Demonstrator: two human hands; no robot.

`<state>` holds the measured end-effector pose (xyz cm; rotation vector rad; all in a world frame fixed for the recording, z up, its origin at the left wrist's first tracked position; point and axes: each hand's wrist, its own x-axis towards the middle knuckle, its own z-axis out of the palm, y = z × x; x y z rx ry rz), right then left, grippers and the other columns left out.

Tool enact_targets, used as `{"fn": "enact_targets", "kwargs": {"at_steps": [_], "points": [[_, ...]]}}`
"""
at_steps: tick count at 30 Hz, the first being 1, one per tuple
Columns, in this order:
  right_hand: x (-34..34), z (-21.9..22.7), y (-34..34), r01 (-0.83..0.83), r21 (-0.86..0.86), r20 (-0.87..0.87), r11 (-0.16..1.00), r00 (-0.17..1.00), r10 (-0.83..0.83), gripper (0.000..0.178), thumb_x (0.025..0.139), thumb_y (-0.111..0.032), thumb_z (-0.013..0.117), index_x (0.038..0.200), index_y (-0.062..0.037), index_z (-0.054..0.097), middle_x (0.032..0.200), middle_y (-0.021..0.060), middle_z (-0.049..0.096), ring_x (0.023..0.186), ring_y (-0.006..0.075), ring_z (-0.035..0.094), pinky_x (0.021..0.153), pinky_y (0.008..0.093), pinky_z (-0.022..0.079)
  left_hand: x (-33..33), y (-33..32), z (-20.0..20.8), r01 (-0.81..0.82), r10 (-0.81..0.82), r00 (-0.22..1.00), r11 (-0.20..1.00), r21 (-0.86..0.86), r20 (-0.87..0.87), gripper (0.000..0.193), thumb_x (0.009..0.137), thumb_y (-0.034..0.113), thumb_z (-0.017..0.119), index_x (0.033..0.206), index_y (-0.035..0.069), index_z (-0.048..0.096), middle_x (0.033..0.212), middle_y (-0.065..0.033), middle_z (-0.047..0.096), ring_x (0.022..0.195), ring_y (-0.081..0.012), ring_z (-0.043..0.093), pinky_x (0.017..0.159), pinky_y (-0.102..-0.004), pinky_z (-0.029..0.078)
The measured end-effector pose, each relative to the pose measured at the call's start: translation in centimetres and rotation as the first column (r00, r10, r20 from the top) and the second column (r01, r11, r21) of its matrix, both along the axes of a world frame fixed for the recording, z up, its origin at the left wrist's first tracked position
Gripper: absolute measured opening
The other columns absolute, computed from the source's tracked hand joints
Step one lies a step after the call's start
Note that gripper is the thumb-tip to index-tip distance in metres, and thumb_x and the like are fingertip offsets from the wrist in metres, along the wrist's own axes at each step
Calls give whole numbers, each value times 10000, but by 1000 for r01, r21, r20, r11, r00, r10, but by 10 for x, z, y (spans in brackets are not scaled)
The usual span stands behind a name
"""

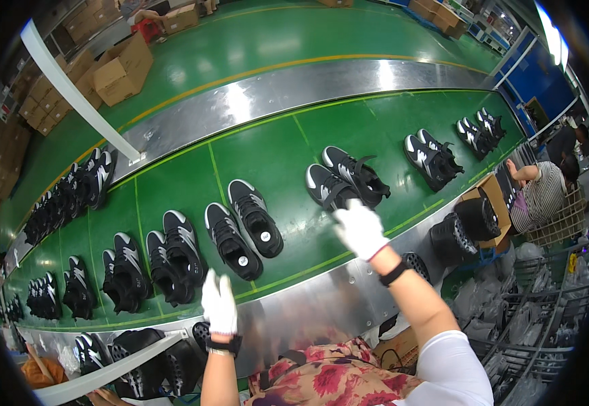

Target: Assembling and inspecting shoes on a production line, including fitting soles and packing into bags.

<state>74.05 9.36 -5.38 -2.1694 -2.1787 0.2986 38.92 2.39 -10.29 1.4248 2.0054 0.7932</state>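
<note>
Gloved and empty, the left hand (219, 303) is held flat below a black-and-white shoe pair (242, 229); fingers spread, the right hand (359, 229) is stretched toward another pair (346, 178) on the green conveyor belt (274, 145).

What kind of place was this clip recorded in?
Most likely a shoe factory line. Pairs of black-and-white shoes ride a long green conveyor belt, cardboard boxes are stacked on the green floor behind it, and the person's white-gloved right hand reaches toward a pair.

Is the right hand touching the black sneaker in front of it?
Cannot tell. In the head view the gloved right hand overlaps the black sneaker, hiding any contact or gap.
</note>
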Motion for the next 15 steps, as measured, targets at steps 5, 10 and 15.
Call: {"fn": "enact_targets", "kwargs": {"at_steps": [5, 10, 15], "points": [[83, -17, 7, 64, -122, 145, 990, 988, -46, 486, 704, -295, 819, 1169, -259, 684, 1516, 268, 329, 1071, 441, 612, 945, 471, 524, 11, -60, -13, -13, 34, 981, 994, -109, 192, 396, 975, 161, 557, 1312, -47, 568, 1304, -235, 602, 1217, -347, 579, 1070, -404, 427], [82, -39, 29, 29, -193, -3, 981, 1000, -30, 341, 785, -263, 743, 1119, -195, 726, 1237, 274, 524, 968, 416, 643, 902, 459, 528, 32, -56, 0, 239, -239, 968, 971, -3, 73, 375, 963, 201, 578, 1259, -26, 613, 1221, -236, 645, 1156, -370, 610, 1022, -423, 459], [-3, -14, -61, -112, -104, -125, 988, 987, 99, 293, 827, -283, 689, 1087, -153, 725, 1022, 226, 654, 953, 402, 637, 867, 458, 534, 53, -63, 0, 338, -253, 901, 918, -206, 353, 611, 929, 363, 645, 1373, -36, 514, 1288, -250, 611, 1223, -367, 580, 1060, -426, 433]]}}
